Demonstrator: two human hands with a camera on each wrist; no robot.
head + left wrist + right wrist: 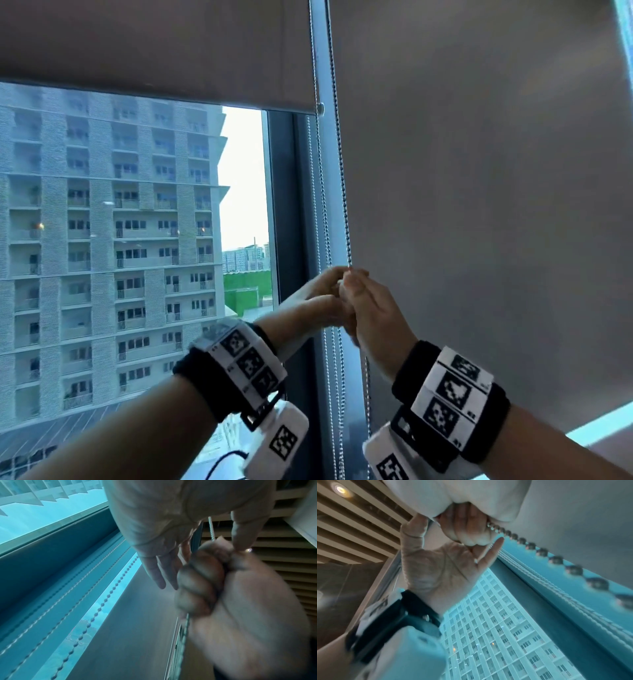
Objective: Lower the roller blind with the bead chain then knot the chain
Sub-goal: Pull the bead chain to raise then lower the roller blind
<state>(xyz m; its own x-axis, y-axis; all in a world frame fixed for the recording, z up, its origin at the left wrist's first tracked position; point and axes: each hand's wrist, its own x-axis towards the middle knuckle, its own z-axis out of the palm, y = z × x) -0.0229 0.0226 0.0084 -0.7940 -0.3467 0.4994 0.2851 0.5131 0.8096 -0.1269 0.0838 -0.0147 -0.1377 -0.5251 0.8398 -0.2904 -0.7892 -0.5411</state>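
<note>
grip: right hand (368,310) is curled tight round the bead chain (344,205), fist closed on it, thumb side up. Left wrist view shows the chain going in at the top of the fist and out at the bottom.
other hand: left hand (320,301) is pressed against the right fist from the window side. Thumb and forefinger meet at the top of the fist where the chain enters; the other fingers are loosely straight. Whether it actually pinches the chain: cannot tell, the contact point is hidden.
chain: long axis vertical. The taut run goes straight up from the fist; the slack loop hangs straight down below it, close to the window frame (294,212).
blind: its bottom bar (164,99) sits high above the hands and up-left of them, leaving most of the glass uncovered.
stage: my read is lowering is barely begun; knot not started.
next move: pull runs straight down along the chain axis. Right hand has the load. Left is nearest the chain above the fist, so it is best placed for the next hand-over-hand grab.
risk: other chains hang just beside this one, so grabbing the wrong strand is easy.
</note>
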